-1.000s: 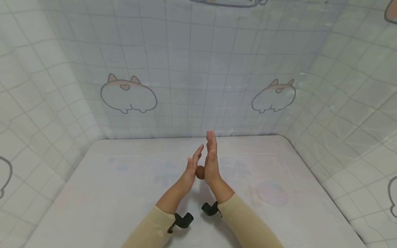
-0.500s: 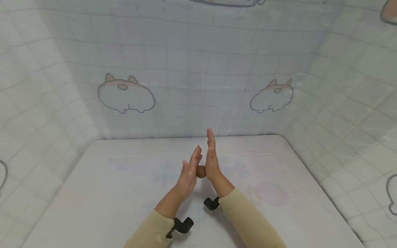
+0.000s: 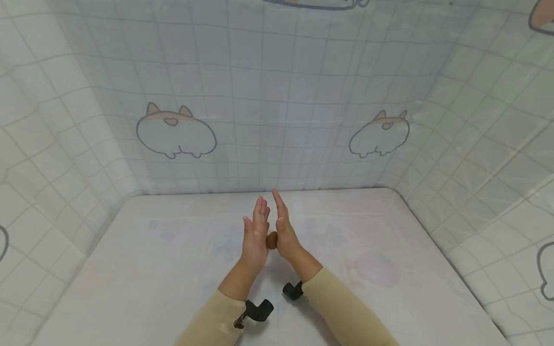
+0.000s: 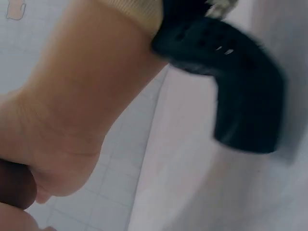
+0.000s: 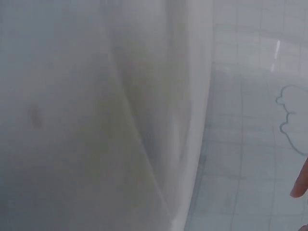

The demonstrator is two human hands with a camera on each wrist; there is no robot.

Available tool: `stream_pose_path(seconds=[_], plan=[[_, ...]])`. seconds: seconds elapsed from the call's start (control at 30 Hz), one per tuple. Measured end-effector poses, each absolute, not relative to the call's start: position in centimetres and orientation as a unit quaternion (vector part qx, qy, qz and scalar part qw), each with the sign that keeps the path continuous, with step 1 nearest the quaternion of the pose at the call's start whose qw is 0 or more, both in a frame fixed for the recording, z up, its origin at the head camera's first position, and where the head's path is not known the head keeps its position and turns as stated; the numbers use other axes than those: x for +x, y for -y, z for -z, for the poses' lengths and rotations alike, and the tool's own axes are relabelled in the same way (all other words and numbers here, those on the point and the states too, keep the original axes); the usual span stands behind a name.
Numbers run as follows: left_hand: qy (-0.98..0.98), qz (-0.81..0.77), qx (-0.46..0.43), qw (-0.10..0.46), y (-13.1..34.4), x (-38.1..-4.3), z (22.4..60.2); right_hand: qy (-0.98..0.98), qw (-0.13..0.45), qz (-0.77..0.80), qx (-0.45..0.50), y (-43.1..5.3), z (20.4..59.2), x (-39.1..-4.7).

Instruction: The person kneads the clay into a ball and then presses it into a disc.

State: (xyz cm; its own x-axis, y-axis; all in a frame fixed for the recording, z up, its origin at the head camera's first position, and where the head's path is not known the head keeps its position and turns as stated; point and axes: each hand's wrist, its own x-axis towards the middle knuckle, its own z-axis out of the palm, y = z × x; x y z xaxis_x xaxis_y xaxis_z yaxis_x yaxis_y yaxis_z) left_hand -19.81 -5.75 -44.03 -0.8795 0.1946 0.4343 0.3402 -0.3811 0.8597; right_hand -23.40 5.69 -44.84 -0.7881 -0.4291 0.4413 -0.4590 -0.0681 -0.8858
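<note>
Where the head view looks down, the ball sits a little off centre toward six o'clock, between the facing palms of the left hand and the right hand, touching both. Its visible part is slightly oval, the long axis running roughly from twelve to six; no end marks a front, and the palms cover its flanks, so its full shape cannot be told. Both hands have straight fingers, with a narrow gap between the palms: the left points just past twelve, the right toward eleven. Below, the left sleeve enters from seven o'clock and the right sleeve from five, over a pale table. Behind rises a gridded wall with animal drawings at ten and two. The left wrist view shows the ball close up at eight o'clock, against the heel of a hand, plus a black mount between two and three. The right wrist view shows blurred table and wall, with one fingertip at four.
</note>
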Motion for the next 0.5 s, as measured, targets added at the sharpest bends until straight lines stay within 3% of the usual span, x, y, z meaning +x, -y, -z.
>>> stream_pose_path(seconds=[0.13, 0.5], plan=[[0.568, 0.787, -0.227, 0.083, 6.0, -20.2, 43.4, 0.662, -0.002, -0.659, 0.358, -5.2, 45.7, -23.3], [0.627, 0.737, -0.209, 0.143, 6.4, -21.2, 41.3, 0.616, 0.102, -0.64, 0.449, -4.2, 45.3, -22.2]])
